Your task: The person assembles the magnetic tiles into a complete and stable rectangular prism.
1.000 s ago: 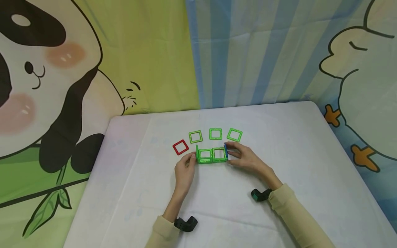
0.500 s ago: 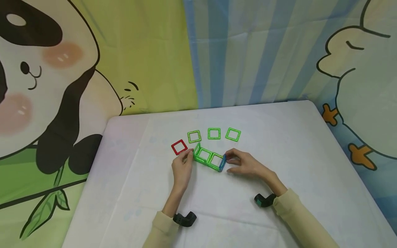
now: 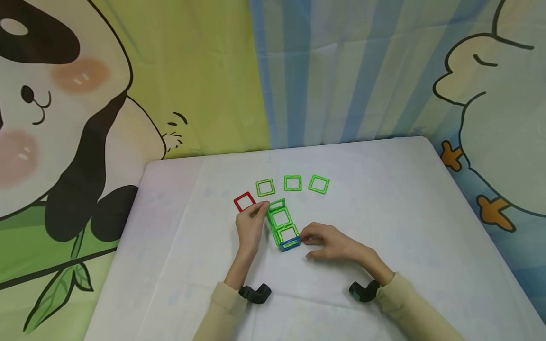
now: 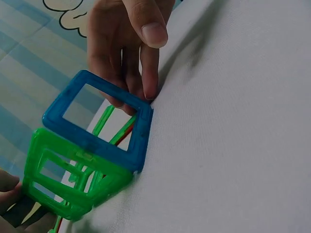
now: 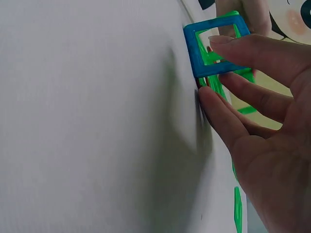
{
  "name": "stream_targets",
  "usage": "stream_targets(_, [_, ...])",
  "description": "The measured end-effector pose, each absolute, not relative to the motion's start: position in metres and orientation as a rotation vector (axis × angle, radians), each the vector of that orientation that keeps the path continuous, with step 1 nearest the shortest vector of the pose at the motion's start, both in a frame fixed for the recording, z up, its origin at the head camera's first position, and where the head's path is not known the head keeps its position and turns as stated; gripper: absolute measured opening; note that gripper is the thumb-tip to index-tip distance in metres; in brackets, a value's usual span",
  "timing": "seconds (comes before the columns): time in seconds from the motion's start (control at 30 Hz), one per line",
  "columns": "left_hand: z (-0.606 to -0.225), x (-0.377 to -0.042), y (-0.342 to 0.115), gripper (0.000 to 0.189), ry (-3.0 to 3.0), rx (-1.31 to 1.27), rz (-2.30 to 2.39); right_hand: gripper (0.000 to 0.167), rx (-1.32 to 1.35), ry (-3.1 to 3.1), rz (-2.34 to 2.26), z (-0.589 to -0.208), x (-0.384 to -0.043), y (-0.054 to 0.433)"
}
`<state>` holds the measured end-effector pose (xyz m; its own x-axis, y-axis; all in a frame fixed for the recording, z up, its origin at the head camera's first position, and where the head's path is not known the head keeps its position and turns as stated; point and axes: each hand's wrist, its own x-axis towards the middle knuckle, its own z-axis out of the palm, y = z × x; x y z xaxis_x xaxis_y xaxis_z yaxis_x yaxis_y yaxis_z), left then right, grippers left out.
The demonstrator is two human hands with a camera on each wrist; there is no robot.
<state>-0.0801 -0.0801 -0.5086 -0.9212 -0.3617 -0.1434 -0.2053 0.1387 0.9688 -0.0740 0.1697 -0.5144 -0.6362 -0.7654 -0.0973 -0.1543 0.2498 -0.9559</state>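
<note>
A structure of green magnetic tiles (image 3: 283, 226) stands on the table, slanting toward me, with one green tile upright at its far end. At its near end a blue magnetic tile (image 3: 290, 240) stands on edge, also seen close up as a blue frame (image 4: 99, 144) in the left wrist view. My left hand (image 3: 249, 229) pinches the far left corner of the green tiles between thumb and fingers. The fingertips of my right hand (image 3: 332, 241) touch the blue tile's right side, with the thumb apart from it. In the right wrist view those fingers partly cover the blue tile (image 5: 193, 56).
Beyond the structure several loose tiles lie flat in an arc: a red tile (image 3: 237, 207) beside my left fingers, then green ones, such as the middle green tile (image 3: 292, 189). The white tablecloth (image 3: 405, 208) extends to a printed curtain (image 3: 204, 76) behind.
The tile structure has turned clockwise, its blue end swinging from the right round toward me. My right hand has moved nearer with it; the left hand stays at the other end.
</note>
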Motion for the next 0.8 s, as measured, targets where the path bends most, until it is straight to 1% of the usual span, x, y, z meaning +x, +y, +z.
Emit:
stream_targets(0.27, [-0.511, -0.086, -0.078, 0.024, -2.258, 0.652, -1.924, 0.04, -0.935, 1.972, -1.373, -0.512, -0.066, 0.153])
stream_targets(0.5, [-0.514, -0.088, -0.077, 0.025, -2.254, 0.683, -1.944, 0.035, -0.972, 2.033, -1.391, -0.511, -0.065, 0.15])
stream_targets(0.67, [-0.515, -0.089, -0.077, 0.025, -2.255, 0.708, -1.936, 0.031, -0.969, 2.175, -1.393, -0.509, -0.072, 0.155])
stream_targets(0.8, [-0.516, -0.089, -0.078, 0.024, -2.252, 0.706, -1.947, 0.029, -0.97, 2.377, -1.383, -0.507, -0.085, 0.161])
